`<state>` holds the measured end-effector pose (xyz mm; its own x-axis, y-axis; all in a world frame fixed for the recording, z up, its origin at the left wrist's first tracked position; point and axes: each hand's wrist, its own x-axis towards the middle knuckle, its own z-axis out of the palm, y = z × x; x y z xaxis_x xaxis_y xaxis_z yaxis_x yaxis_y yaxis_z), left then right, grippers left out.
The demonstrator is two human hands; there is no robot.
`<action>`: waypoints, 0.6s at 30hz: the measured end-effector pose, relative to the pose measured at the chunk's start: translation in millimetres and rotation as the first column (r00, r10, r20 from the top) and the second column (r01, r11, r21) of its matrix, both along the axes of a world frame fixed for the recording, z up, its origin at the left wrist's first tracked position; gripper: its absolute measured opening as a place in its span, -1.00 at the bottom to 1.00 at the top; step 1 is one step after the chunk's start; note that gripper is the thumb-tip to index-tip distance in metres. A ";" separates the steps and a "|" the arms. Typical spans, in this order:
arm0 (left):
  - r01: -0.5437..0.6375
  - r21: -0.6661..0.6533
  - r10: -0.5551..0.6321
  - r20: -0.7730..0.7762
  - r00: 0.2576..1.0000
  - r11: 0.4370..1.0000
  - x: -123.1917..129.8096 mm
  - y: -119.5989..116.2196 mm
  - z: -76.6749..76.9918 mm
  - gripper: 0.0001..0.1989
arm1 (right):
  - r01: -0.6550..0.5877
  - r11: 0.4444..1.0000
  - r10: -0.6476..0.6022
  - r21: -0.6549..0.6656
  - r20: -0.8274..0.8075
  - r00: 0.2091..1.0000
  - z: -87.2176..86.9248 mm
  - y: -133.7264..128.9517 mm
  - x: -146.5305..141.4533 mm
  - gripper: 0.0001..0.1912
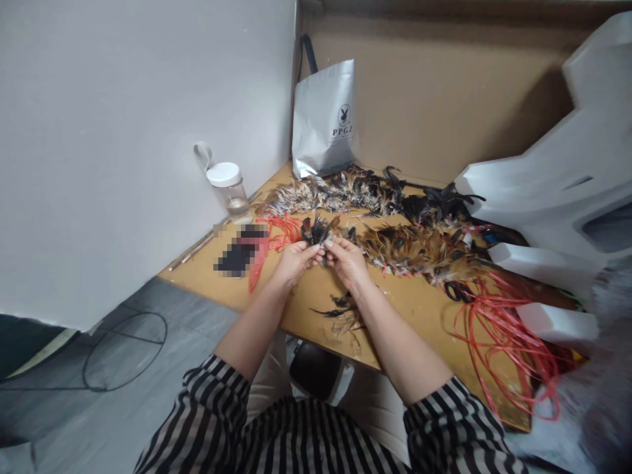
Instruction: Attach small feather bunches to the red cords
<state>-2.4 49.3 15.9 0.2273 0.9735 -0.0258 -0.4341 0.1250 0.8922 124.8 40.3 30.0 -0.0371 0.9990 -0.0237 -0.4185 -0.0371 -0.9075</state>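
Over the middle of the wooden table, my left hand (299,260) and my right hand (346,261) meet, thumbs and fingers pinched together. Between them is a small bunch of dark feathers (318,230), its tips pointing away from me. Whether a thread or tie runs through the pinch is too small to tell. Right of my hands lies a thick row of brown feathers (419,250), with bits of red string along its near edge. Loose dark feathers (343,315) lie on the table below my right wrist. Red plastic string (282,230) is heaped just beyond my left hand.
A lidded clear jar (231,191) and a silver bag (323,125) stand at the back. Another feather row (340,192) lies before the bag. Black-handled scissors (458,291) and a tangle of red string (498,336) are at right, beside white foam pieces (538,178).
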 end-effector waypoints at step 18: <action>0.074 0.070 -0.066 -0.119 0.991 0.995 -1.4 -1.2 -4.7 -0.81 | 0.047 0.997 -0.051 0.055 0.080 0.995 -3.7 -4.5 -1.9 -0.79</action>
<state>-3.8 48.1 11.3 0.2947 0.9555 0.0156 -0.3189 0.0830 0.9442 122.9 35.8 26.3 0.0120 0.9995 0.0287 -0.3430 0.0311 -0.9388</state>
